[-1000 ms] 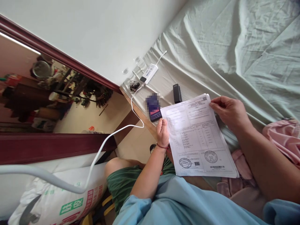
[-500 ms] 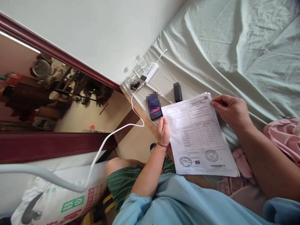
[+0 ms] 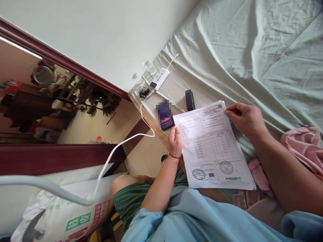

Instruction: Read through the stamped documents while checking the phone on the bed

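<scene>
A stack of printed paper sheets point(image 3: 207, 148) rests over my lap, its top sheet bearing text, a table and two round stamps. My left hand point(image 3: 175, 140) is closed on the stack's left edge, thumb on top. At the upper right corner, my right hand point(image 3: 246, 120) pinches the paper between thumb and fingers. Just past the top edge lies a black stapler point(image 3: 189, 100). A phone point(image 3: 167, 123) with a lit, partly blurred-out screen lies beyond my left hand, close to the paper.
A white power strip point(image 3: 160, 79) lies on the pale green sheet point(image 3: 227, 67), its white cable point(image 3: 121, 143) running across the left side. Small dark items point(image 3: 143, 92) sit by the wall. Pink cloth point(image 3: 301, 144) lies at right, a white sack point(image 3: 83, 208) at lower left.
The view has shifted very slightly, so everything sits a little further left. Both hands keep the same hold on the paper stack.
</scene>
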Demonstrator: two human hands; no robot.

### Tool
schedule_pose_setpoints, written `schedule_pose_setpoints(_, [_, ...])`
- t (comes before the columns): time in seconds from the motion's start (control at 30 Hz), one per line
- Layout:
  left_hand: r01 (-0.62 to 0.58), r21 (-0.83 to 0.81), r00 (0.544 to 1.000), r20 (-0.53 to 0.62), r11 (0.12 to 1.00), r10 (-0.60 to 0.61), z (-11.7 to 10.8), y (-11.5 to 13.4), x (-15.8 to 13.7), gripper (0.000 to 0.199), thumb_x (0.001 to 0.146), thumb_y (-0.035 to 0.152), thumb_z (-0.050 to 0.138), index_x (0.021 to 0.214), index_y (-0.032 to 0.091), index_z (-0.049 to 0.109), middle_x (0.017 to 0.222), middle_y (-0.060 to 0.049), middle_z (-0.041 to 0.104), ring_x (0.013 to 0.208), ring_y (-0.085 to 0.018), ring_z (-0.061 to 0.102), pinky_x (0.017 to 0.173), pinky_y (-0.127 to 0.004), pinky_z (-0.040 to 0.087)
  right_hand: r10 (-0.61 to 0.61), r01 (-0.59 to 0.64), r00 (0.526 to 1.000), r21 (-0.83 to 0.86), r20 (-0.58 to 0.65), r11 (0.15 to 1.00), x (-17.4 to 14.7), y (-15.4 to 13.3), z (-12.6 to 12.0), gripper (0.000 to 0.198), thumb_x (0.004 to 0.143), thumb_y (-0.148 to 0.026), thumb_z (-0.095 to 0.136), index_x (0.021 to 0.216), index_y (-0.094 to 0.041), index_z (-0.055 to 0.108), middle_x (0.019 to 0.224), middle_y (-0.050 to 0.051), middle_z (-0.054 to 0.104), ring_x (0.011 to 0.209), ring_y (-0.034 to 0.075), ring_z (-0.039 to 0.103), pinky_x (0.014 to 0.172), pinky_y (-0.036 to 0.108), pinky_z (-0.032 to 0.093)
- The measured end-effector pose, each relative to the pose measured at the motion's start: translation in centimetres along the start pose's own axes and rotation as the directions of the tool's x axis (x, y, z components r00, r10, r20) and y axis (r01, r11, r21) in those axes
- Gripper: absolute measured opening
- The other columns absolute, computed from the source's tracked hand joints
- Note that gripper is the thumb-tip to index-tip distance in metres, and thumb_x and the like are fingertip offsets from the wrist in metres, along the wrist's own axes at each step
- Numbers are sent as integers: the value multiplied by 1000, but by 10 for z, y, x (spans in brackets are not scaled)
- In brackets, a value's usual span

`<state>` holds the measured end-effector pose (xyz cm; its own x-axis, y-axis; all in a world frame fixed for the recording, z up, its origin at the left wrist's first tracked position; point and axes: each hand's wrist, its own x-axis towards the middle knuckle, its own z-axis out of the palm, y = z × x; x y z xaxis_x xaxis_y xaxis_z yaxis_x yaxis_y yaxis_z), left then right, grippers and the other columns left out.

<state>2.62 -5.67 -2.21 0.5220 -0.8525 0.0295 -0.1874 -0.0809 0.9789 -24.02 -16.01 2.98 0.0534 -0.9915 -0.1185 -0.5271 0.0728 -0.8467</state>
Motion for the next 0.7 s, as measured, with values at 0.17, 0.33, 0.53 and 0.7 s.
schedule_pose_setpoints(0.17, [-81, 108, 997, 18, 991, 80, 2, 3, -1, 49, 96, 67, 58, 91, 20, 70, 86, -4, 70, 87, -19, 66, 88, -31, 54, -128, 104, 984, -190, -122, 976, -1, 4, 3, 30, 87, -27, 59, 113, -22, 73, 106, 13, 75, 87, 26, 64, 85, 45, 51])
schedule_pose_setpoints(0.33, [-94, 120, 995, -25, 988, 98, 2, -4, -6, 46, 94, 66, 63, 92, 21, 72, 88, -4, 72, 95, -23, 68, 97, -35, 55, -433, 389, 894, -280, -116, 878, -3, 3, 8, 42, 102, -32, 45, 137, -25, 67, 139, 14, 67, 132, 37, 54, 112, 57, 44])
schedule_pose_setpoints(0.53, [-71, 48, 997, -26, 996, 73, 1, -11, -10, 42, 90, 63, 70, 91, 22, 73, 90, -5, 74, 96, -22, 69, 95, -34, 57, -534, 519, 844, -322, 47, 792, -2, 7, 12, 46, 102, -31, 46, 145, -33, 60, 141, 7, 67, 155, 38, 34, 123, 71, 25])
schedule_pose_setpoints(0.7, [-21, -7, 998, -51, 1000, 20, 0, -11, -8, 48, 85, 69, 73, 91, 22, 73, 88, -2, 72, 91, -20, 69, 92, -32, 57, -467, 454, 884, -268, 19, 850, 1, 11, 11, 41, 104, -40, 41, 130, -30, 71, 111, 12, 72, 137, 36, 52, 116, 60, 42])
